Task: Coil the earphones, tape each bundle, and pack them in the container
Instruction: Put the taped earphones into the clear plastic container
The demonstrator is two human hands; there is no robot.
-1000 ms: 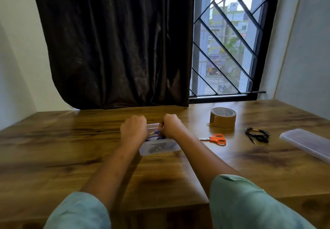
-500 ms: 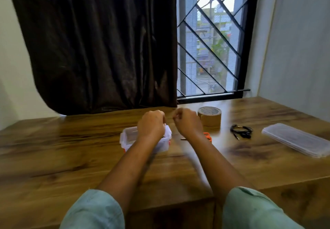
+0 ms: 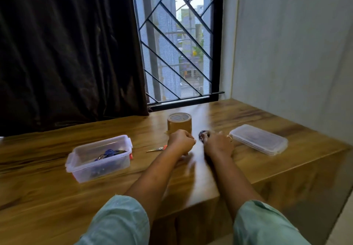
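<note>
Hands meet mid-frame: left hand (image 3: 181, 142) fisted, nothing visible inside; right hand (image 3: 218, 146) on one dark earphone tangle (image 3: 204, 135), grip blurred. One container (image 3: 103, 169), centre left, holds blue earphones (image 3: 108, 152), count unclear. One tape roll (image 3: 179, 123), one lid (image 3: 258, 139); scissors (image 3: 155, 150) half hidden behind left hand.

Wood-grain table (image 3: 47, 197) stretching out from the window wall, clear container (image 3: 86, 174) sitting open on its left, brown tape roll (image 3: 179, 123) standing on end near the far edge, scissors (image 3: 156, 149) lying between them, dark earphones (image 3: 202, 134) partly showing beside the roll, clear lid (image 3: 258, 138) lying at the right.
</note>
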